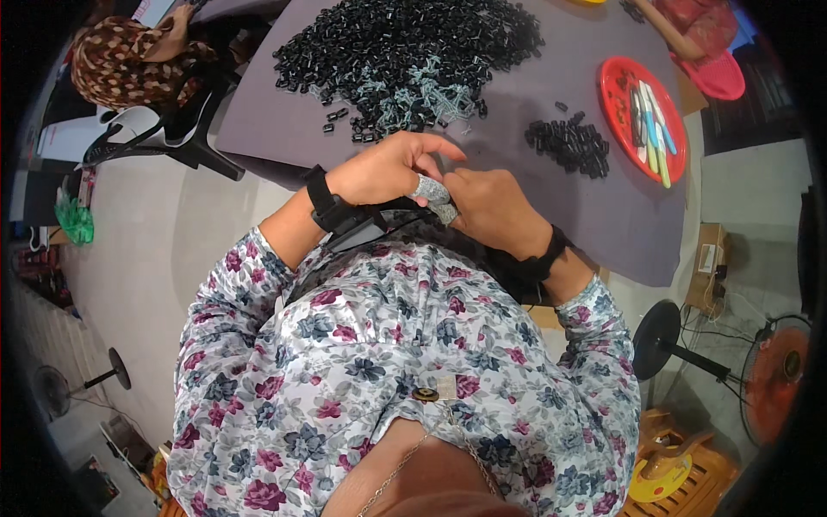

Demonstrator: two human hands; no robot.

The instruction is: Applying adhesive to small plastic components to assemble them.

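Over on the wide, dull-purple worktop (629,233): one massive heap of small, glossy black cylinders (396,52)
Pieces point every which way, just beyond the left hand (388,170), the nearer one; right hand's (497,205) right beside it, fingers (439,146) bent inward, can't tell if they're pinching anything.

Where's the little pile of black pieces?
In the head view, the little black pile sits toward the right of the table, just left of the round red tray, beyond the right hand.
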